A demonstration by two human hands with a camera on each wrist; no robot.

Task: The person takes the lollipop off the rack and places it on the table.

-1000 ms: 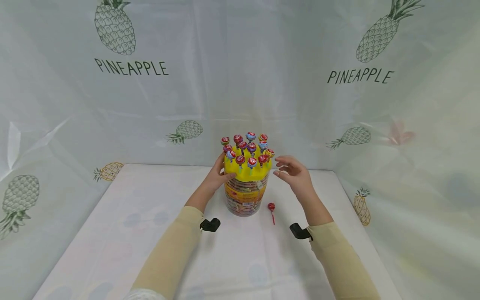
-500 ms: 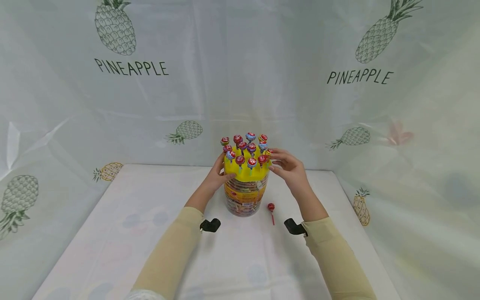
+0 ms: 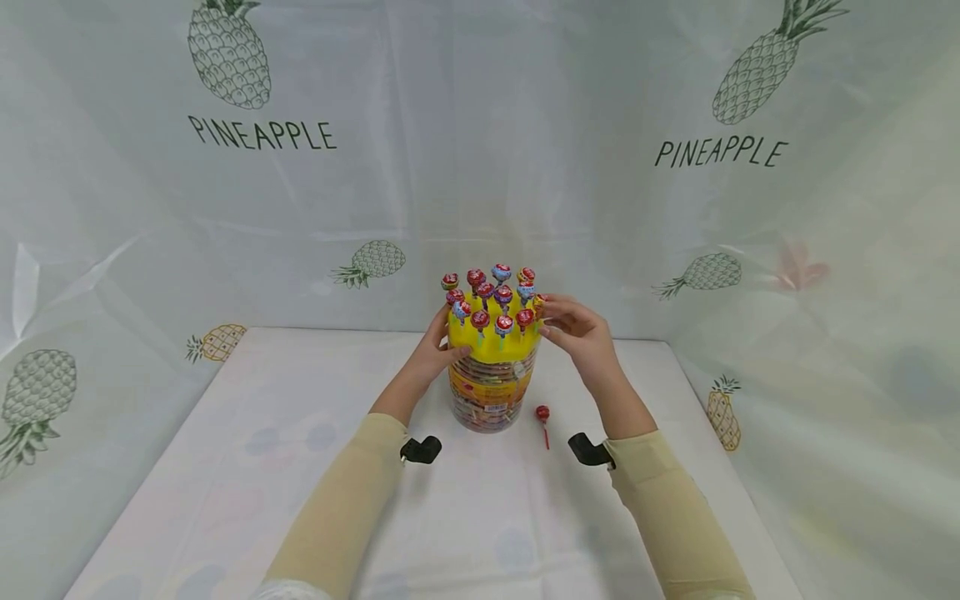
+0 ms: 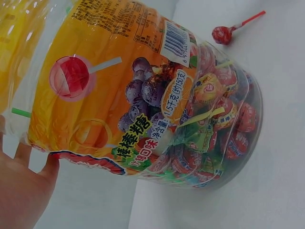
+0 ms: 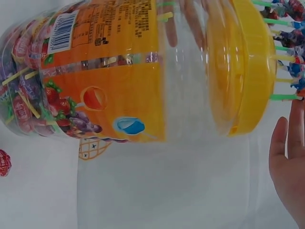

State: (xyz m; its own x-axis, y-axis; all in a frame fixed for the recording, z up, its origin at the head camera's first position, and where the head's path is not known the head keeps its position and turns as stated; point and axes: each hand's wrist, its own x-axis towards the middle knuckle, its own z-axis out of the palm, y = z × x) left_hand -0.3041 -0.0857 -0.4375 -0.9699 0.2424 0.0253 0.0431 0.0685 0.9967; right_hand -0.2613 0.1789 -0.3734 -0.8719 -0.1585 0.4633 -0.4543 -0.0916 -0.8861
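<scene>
A clear plastic candy jar (image 3: 491, 392) with a yellow lid (image 3: 491, 350) stands upright on the table, lollipops inside it. Several wrapped lollipops (image 3: 503, 325) stick up from holes in that lid. My left hand (image 3: 432, 354) holds the jar's left side near the top, thumb at the front of the lid; its fingers (image 4: 47, 167) touch the jar in the left wrist view. At the lid's right edge, my right hand (image 3: 579, 333) pinches a yellow-wrapped lollipop (image 3: 539, 303). In the right wrist view the lollipop's head is mostly cut off by the frame edge.
A single red lollipop (image 3: 543, 413) lies on the white table (image 3: 480, 517), just right of the jar's base. Behind the table hangs a pale curtain (image 3: 510, 167) printed with pineapples. Each wrist carries a black camera mount (image 3: 589, 451).
My right hand has moved left from beside the jar to the yellow-wrapped lollipop at the lid's right edge and now pinches it. My left hand stays in place.
</scene>
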